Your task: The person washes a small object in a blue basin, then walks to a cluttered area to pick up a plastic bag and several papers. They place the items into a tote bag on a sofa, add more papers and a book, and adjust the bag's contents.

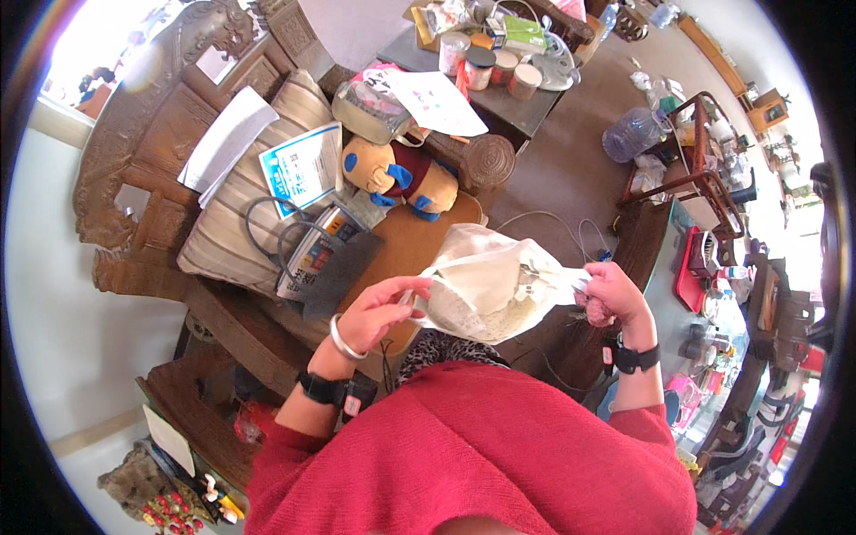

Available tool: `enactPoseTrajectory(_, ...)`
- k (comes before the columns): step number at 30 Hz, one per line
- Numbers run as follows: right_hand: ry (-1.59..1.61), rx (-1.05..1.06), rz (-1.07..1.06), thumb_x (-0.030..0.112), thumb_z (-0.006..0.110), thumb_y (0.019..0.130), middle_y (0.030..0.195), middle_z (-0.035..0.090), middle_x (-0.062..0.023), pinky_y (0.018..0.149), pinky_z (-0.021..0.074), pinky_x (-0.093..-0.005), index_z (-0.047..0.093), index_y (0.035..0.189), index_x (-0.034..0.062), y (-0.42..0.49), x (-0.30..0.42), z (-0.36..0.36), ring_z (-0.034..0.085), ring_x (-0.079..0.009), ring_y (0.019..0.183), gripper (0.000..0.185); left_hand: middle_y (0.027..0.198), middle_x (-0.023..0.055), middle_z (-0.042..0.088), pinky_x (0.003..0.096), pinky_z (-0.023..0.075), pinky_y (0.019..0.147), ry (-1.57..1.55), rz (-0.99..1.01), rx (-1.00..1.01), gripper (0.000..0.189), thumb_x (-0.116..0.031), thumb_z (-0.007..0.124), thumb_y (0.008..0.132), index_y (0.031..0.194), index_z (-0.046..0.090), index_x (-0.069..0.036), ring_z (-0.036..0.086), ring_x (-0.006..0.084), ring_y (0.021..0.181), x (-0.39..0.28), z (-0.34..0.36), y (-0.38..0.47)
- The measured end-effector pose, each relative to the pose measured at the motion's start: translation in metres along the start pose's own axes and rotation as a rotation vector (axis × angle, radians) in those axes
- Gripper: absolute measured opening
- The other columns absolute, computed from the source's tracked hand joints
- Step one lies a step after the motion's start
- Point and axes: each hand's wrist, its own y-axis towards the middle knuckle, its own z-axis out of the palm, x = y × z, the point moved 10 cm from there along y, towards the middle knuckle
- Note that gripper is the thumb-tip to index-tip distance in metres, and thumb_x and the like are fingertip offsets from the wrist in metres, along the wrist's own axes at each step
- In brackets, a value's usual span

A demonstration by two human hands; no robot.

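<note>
In front of my red sweater a whitish, thin bag [491,281] is held up between my two hands. My left hand [381,311], with a silver bangle on its wrist, grips the bag's left edge between thumb and fingers. On the other side my right hand [612,291] is closed around a bunched corner of the bag. A fuzzy pink thing [594,311] shows just under that fist; how it is attached is unclear. Pale, speckled material [455,311] shows at the bag's lower left; whether it is inside cannot be told.
A carved wooden bench [157,147] holds a striped cushion [221,237], papers [231,140], a grey felt bag [341,267] and a plush toy [374,167]. Jars [479,67] stand on a dark table beyond. To the right are a glass-topped table [662,267] and a water jug [632,134].
</note>
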Motion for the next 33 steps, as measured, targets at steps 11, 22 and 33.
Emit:
enactPoseTrajectory(11,-0.377,0.126,-0.185,0.006,0.053,0.076,0.061,0.058,-0.0046,0.047,0.0415,-0.0290,0.054,0.068,-0.0014,0.146,0.063,0.068,0.054,-0.0119,0.051,0.011,0.097,0.0044,0.055,0.0318,0.0478,0.081,-0.283,0.151,-0.279,0.044,-0.001,0.050,0.082,0.126,0.046,0.001,0.055,0.0127,0.086,0.021,-0.055,-0.064)
enactPoseTrajectory(22,-0.653,0.272,-0.455,0.016,0.060,0.074,0.062,0.059,-0.0080,0.055,0.0451,-0.0297,0.058,0.075,-0.0022,0.243,0.135,0.082,0.058,-0.0143,0.057,0.019,0.090,0.0040,0.057,0.0251,0.0441,0.073,-0.218,0.293,-0.507,0.050,-0.005,0.056,0.080,0.128,0.045,0.000,0.053,0.0114,0.078,-0.012,-0.037,-0.006)
enactPoseTrajectory(33,-0.783,0.345,-0.667,0.023,0.063,0.075,0.058,0.054,-0.0112,0.053,0.0444,-0.0318,0.055,0.074,-0.0009,0.280,0.176,0.109,0.055,-0.0147,0.055,0.025,0.099,0.0050,0.059,0.0286,0.0441,0.083,-0.223,0.526,-0.870,0.046,0.002,0.052,0.078,0.124,0.049,0.000,0.055,0.0138,0.087,-0.012,-0.075,0.006)
